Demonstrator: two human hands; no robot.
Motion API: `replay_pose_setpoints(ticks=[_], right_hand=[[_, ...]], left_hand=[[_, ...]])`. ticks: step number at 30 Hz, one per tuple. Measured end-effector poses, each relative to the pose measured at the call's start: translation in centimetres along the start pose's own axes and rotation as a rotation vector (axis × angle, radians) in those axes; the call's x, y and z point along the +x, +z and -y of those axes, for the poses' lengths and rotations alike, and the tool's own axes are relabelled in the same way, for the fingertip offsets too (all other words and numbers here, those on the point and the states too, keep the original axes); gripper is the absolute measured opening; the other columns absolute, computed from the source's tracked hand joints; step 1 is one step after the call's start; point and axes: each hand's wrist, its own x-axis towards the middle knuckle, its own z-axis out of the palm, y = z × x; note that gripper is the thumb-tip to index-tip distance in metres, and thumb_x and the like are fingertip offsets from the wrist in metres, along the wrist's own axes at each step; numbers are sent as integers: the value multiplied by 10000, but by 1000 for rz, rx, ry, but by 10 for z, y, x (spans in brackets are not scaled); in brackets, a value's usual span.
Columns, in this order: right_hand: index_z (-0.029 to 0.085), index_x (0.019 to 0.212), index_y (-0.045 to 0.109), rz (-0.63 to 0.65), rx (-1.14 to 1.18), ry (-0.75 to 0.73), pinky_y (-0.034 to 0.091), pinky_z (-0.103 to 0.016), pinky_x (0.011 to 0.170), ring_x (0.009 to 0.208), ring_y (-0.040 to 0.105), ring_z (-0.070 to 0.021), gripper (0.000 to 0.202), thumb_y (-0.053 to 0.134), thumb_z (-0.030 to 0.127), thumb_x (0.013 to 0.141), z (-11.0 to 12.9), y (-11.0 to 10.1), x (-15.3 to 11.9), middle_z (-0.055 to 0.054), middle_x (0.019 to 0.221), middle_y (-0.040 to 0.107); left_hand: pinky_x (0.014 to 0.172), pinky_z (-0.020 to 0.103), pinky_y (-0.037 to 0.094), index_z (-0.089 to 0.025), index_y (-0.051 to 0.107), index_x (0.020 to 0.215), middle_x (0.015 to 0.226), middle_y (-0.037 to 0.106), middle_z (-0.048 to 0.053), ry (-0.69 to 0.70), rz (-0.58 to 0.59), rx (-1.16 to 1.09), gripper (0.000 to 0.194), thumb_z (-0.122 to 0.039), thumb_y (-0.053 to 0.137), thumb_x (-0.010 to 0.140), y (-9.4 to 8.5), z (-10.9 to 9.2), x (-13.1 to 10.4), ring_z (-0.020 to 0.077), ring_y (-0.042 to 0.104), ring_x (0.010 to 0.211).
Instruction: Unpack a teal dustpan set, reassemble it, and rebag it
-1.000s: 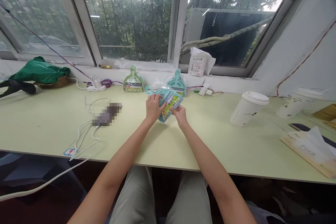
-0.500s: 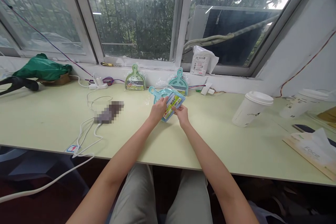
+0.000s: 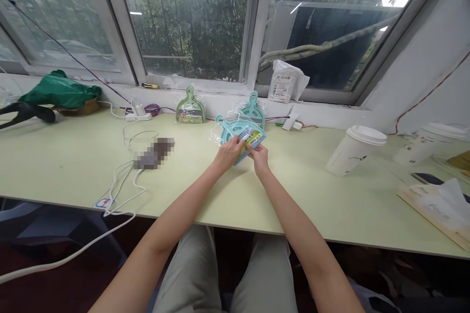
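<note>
A light-blue dustpan and brush set [image 3: 235, 128], in clear plastic with a green and yellow label, is held tilted above the table, its handle to the upper left. My left hand [image 3: 228, 152] is closed on its left and lower side, fingers over the label. On its lower right edge my right hand [image 3: 259, 156] is closed, the thumb on the front. Just behind it another blue dustpan set [image 3: 253, 103] leans against the wall under the window. Left of that, a green dustpan set [image 3: 190, 106] in clear plastic also stands against the wall.
White paper cups [image 3: 354, 150] with lids stand to the right, near a tissue pack [image 3: 436, 208] and a phone [image 3: 428, 179]. White cables [image 3: 125, 190] run over the left table edge. A power strip [image 3: 138, 116] and a green bag [image 3: 58, 90] are at the back left.
Both hands have shifted slightly right with the blue dustpan set, which now leans flatter. My left hand has slid further across the label. The view has moved slightly.
</note>
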Motion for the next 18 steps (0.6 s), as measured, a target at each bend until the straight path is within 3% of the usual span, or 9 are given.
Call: replay_pose_setpoints(ticks=[14,18], right_hand=[[149,845,650,-25,85,5,573,-358,764,817,672,-205,402,840,275,514,4,-4,3,-56,880,718],[153,869,657,-14,118,7,570,-351,777,842,674,-207,408,837,279,526,5,-3,1,-61,909,717]], left_hand=[[847,368,406,-200,546,1153,1022,552,131,40,-21,74,351,-136,291,921,0,-9,-3,248,543,974],[981,437,348,-235,558,1159,1086,565,125,27,-71,7,347,-143,334,911,1,-11,-6,263,517,1101]])
